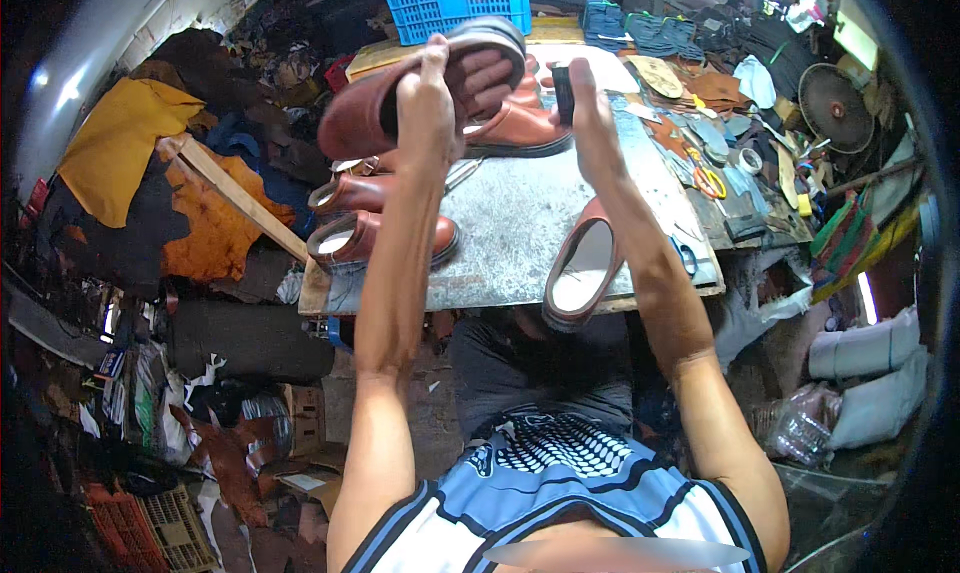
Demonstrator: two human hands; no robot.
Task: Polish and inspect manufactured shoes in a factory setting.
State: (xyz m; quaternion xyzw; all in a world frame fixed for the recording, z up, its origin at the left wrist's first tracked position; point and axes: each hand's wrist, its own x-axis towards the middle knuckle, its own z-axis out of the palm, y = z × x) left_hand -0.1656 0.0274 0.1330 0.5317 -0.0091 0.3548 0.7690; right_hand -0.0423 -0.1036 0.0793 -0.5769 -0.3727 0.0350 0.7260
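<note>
My left hand [428, 118] is wrapped round a reddish-brown leather shoe [350, 113], raised above the worktable [510, 228]. The thumb lies along its side, and the fingers show near the dark heel end. To the right, my right hand [592, 123] is closed on a small black object [563, 93] whose kind I cannot make out. Behind the hands stands another brown shoe [525, 133]. A backless brown shoe [582, 268] with a pale insole sits by the front edge beside my right forearm. At the left edge, more brown shoes [380, 238] stand partly behind my left forearm.
A blue plastic crate [458, 8] stands at the back, with stacked dark blue pieces [640, 28] beside it. Orange-handled scissors [708, 178] and scraps lie on the right. Leather hides [130, 138] are heaped on the left. A round fan [835, 108] stands far right.
</note>
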